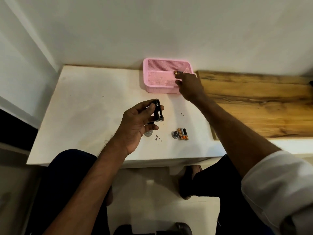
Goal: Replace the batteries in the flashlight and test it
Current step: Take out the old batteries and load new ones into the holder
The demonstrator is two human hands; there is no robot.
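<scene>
The left hand (135, 122) grips the black battery holder (158, 112), fingers curled behind it and thumb across its front, with the slots showing. Just below its fingers the flashlight body (149, 133) lies on the table (81, 116), mostly hidden. To the right of those fingers sit the cap (175, 134) and the loose batteries (183, 134), side by side. The right hand (190, 87) reaches into the pink basket (157, 77). Its fingertips meet two batteries (178, 73) and the thumb is held apart. I cannot tell whether they pinch.
</scene>
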